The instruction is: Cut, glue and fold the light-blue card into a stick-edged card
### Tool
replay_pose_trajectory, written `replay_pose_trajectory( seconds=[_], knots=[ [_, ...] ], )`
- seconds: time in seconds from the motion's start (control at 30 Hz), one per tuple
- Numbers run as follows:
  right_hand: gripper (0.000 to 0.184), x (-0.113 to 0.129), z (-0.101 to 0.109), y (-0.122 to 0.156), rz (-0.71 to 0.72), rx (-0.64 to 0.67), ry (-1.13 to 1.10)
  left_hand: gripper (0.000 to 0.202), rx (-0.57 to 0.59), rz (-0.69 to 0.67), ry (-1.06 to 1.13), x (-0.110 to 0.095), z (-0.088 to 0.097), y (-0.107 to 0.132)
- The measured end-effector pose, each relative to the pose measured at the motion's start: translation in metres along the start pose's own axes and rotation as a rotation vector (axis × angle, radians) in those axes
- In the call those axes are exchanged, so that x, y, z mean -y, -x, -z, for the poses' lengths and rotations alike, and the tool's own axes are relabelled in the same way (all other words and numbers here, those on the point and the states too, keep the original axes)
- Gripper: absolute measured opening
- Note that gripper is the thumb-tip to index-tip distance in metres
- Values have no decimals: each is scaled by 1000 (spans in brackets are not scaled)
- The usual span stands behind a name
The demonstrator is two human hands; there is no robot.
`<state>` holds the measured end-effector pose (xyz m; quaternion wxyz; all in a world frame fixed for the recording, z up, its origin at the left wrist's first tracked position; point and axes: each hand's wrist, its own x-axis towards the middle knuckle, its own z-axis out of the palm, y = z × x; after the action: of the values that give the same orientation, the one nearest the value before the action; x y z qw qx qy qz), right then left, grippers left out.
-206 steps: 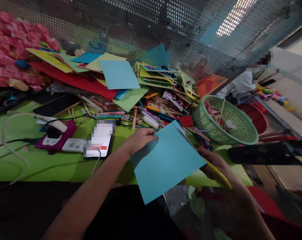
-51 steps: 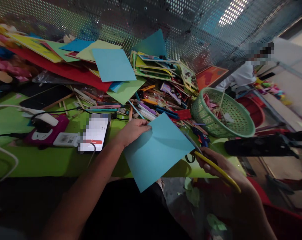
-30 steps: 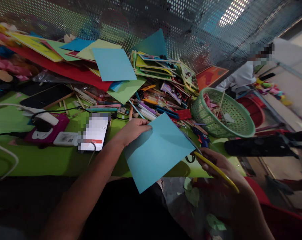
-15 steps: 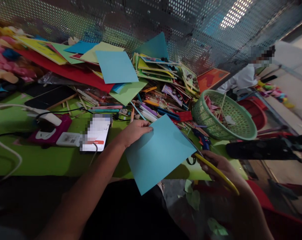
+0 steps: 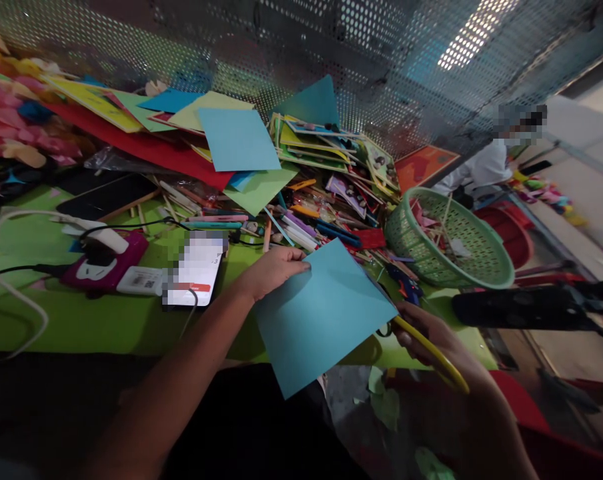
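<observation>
My left hand [image 5: 271,270] pinches the top left edge of a light blue paper sheet [image 5: 321,317], holding it tilted over the near edge of the green table [image 5: 81,320]. My right hand [image 5: 431,337] is closed on yellow-handled scissors [image 5: 431,347], whose blades sit at the sheet's right edge and are mostly hidden behind it.
A phone [image 5: 194,270] on a cable lies left of my left hand, beside a pink device [image 5: 106,267]. A pile of coloured paper [image 5: 236,140], pens and sticks fills the back of the table. A green basket [image 5: 448,240] stands at right. Another person [image 5: 486,163] sits far right.
The sheet and both hands stay in nearly the same pose. The view has drifted slightly; the scissors remain at the sheet's right edge.
</observation>
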<state>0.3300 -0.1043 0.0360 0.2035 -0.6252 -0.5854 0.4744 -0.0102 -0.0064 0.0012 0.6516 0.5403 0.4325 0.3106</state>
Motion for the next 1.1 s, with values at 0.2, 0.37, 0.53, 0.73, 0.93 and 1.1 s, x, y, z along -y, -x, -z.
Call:
replay_pose_trajectory(
  seconds=[0.2,0.37,0.53,0.73,0.93,1.1],
  knots=[
    [65,12,-12,5,-96,-117,-92,30,22,0,46,2,1,0],
    [65,9,-14,5,-117,-131,-132,31,29,2,47,1,1,1],
    [60,7,-13,5,-91,-110,-112,33,25,13,61,3,1,-1],
    [63,15,-13,7,-58,-62,-59,32,61,35,108,5,-1,-2],
    [53,26,-18,3,-26,-48,-14,30,87,33,157,8,-4,-3],
    [55,28,-20,0,-82,-61,-61,28,88,30,133,7,-3,-2]
  ],
)
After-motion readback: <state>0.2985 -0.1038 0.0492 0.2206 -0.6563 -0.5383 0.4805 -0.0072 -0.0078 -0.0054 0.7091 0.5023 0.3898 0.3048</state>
